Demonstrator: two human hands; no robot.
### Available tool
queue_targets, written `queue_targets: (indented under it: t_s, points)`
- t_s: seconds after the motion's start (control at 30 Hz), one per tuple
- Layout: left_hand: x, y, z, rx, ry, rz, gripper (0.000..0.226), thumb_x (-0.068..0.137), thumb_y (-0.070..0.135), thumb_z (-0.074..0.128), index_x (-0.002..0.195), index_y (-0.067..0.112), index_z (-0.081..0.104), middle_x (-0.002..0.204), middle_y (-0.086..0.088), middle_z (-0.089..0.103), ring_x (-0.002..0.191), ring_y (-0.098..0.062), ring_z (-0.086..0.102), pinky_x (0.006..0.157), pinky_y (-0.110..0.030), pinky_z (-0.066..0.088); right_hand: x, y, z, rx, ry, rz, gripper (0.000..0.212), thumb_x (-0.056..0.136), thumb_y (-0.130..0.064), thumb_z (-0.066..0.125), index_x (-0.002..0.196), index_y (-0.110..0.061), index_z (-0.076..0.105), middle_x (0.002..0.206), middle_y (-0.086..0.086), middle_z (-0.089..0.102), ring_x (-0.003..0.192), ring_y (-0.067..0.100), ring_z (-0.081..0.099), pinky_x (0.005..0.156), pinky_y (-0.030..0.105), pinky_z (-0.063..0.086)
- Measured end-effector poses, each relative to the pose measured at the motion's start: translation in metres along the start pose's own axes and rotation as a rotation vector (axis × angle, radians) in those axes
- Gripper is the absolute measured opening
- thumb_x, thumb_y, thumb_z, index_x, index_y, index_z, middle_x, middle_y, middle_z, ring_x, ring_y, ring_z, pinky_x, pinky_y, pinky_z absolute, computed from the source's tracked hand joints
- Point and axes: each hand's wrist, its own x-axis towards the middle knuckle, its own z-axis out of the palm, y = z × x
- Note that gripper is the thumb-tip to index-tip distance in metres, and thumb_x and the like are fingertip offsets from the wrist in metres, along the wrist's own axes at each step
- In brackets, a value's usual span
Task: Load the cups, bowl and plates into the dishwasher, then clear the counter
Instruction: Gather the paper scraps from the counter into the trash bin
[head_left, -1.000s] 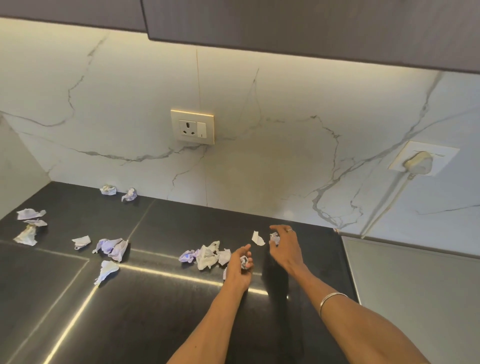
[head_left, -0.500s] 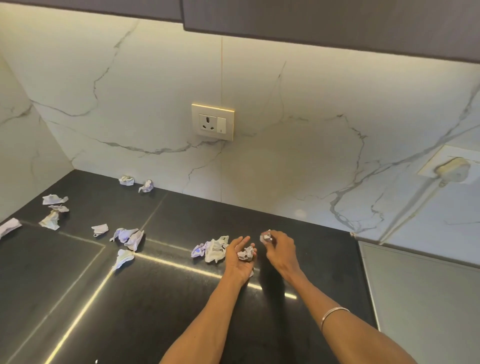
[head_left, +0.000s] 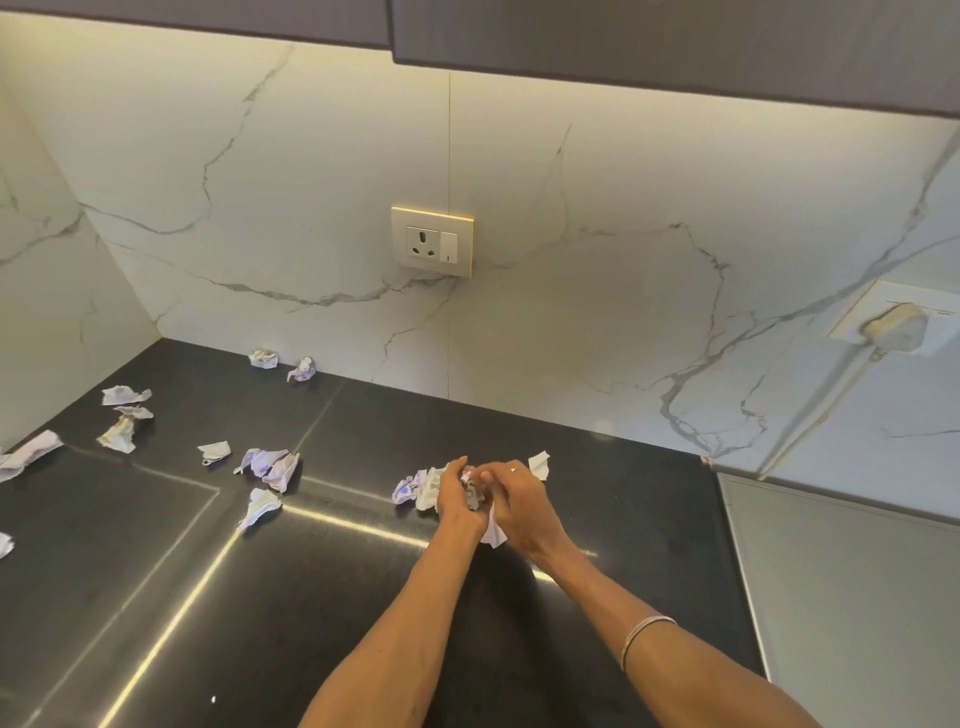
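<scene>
Glossy black stone counter (head_left: 322, 597) — crumpled paper scraps (head_left: 270, 467), veined marble backsplash (head_left: 597, 312)

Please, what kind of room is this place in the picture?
Most likely a home kitchen. A dark counter runs under wall cabinets lit from below, with a marble-look backsplash that carries a socket. Crumpled paper scraps lie across the counter.

I see a black desk (head_left: 156, 597) with thin bright lines crossing it. The crumpled paper scraps (head_left: 267, 465) at nine o'clock are white with purple tints. The wall (head_left: 597, 291) is white marble with grey veins. The socket plate (head_left: 432, 242) at twelve o'clock is cream, gold-edged. The bangle (head_left: 647, 631) is silver.
</scene>
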Motion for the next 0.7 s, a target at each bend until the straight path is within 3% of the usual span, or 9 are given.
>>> queue_targets:
  t_s: [0.13, 0.2, 0.27, 0.3, 0.33, 0.4, 0.53, 0.63, 0.7]
  points:
    - [0.001, 0.016, -0.01, -0.029, 0.0, 0.037, 0.019, 0.091, 0.013, 0.059, 0.073, 0.011, 0.051, 0.062, -0.003, 0.052, 0.036, -0.01, 0.046, 0.036, -0.018, 0.04, 0.017, 0.007, 0.005, 0.031, 0.224, 0.157, 0.024, 0.1, -0.008, 0.048, 0.111, -0.018, 0.067, 0.113, -0.002, 0.065, 0.102, 0.004, 0.056, 0.084, 0.014, 0.051]
    - [-0.005, 0.021, -0.015, -0.03, 0.0, 0.036, 0.018, 0.097, 0.016, 0.055, 0.081, 0.008, 0.057, 0.075, -0.009, 0.059, 0.045, -0.014, 0.057, 0.049, -0.018, 0.05, 0.024, 0.019, 0.002, -0.056, 0.159, 0.31, 0.039, 0.094, 0.002, 0.05, 0.122, -0.021, 0.061, 0.129, 0.0, 0.055, 0.115, 0.007, 0.046, 0.09, 0.013, 0.042]
    - [-0.01, 0.024, -0.023, -0.03, 0.009, 0.042, 0.017, 0.099, 0.016, 0.052, 0.087, 0.006, 0.06, 0.084, -0.011, 0.064, 0.055, -0.016, 0.061, 0.073, -0.015, 0.053, 0.031, 0.037, -0.003, -0.154, 0.034, 0.428, 0.056, 0.085, 0.011, 0.056, 0.132, -0.02, 0.056, 0.141, 0.006, 0.045, 0.128, 0.021, 0.04, 0.098, 0.025, 0.043]
    - [-0.009, 0.025, -0.028, -0.028, 0.018, 0.045, 0.014, 0.099, 0.014, 0.053, 0.089, 0.006, 0.06, 0.083, -0.011, 0.066, 0.055, -0.016, 0.062, 0.07, -0.017, 0.053, 0.034, 0.045, -0.006, -0.196, -0.04, 0.468, 0.061, 0.083, 0.012, 0.058, 0.136, -0.02, 0.053, 0.146, 0.008, 0.041, 0.133, 0.028, 0.037, 0.103, 0.034, 0.044]
    - [-0.007, 0.026, -0.032, -0.029, 0.026, 0.048, 0.012, 0.097, 0.012, 0.054, 0.09, 0.006, 0.061, 0.076, -0.01, 0.068, 0.049, -0.014, 0.061, 0.057, -0.017, 0.053, 0.037, 0.054, -0.007, -0.243, -0.123, 0.498, 0.063, 0.084, 0.01, 0.06, 0.138, -0.02, 0.051, 0.15, 0.01, 0.037, 0.137, 0.033, 0.034, 0.107, 0.041, 0.042]
    - [-0.004, 0.028, -0.037, -0.032, 0.031, 0.043, 0.01, 0.094, 0.011, 0.057, 0.085, 0.007, 0.059, 0.055, -0.005, 0.062, 0.034, -0.009, 0.05, 0.034, -0.016, 0.039, 0.04, 0.067, -0.007, -0.347, -0.258, 0.514, 0.057, 0.087, 0.001, 0.063, 0.139, -0.021, 0.051, 0.153, 0.011, 0.035, 0.139, 0.037, 0.033, 0.112, 0.046, 0.037]
    - [0.006, 0.03, -0.049, 0.016, -0.008, 0.011, 0.013, 0.091, 0.011, 0.059, 0.079, 0.01, 0.056, 0.048, 0.0, 0.052, 0.033, -0.006, 0.038, 0.031, -0.015, 0.027, 0.035, 0.074, -0.002, -0.36, -0.184, 0.501, 0.035, 0.09, -0.004, 0.065, 0.124, -0.012, 0.062, 0.133, 0.009, 0.052, 0.12, 0.029, 0.049, 0.101, 0.034, 0.045]
    - [0.005, 0.03, -0.047, 0.021, -0.023, 0.005, 0.013, 0.094, 0.013, 0.058, 0.082, 0.008, 0.06, 0.051, -0.004, 0.06, 0.034, -0.007, 0.047, 0.032, -0.016, 0.033, 0.031, 0.071, -0.001, -0.288, -0.08, 0.523, 0.009, 0.091, -0.004, 0.064, 0.093, -0.012, 0.069, 0.103, 0.007, 0.065, 0.094, 0.02, 0.061, 0.075, 0.016, 0.047]
    - [0.008, 0.028, -0.044, 0.03, -0.022, 0.014, 0.018, 0.095, 0.015, 0.057, 0.079, 0.008, 0.06, 0.052, -0.004, 0.061, 0.036, -0.009, 0.051, 0.033, -0.017, 0.038, 0.029, 0.068, -0.004, -0.17, -0.046, 0.579, 0.017, 0.09, -0.004, 0.067, 0.078, -0.016, 0.069, 0.083, 0.0, 0.066, 0.08, 0.014, 0.064, 0.068, 0.014, 0.047]
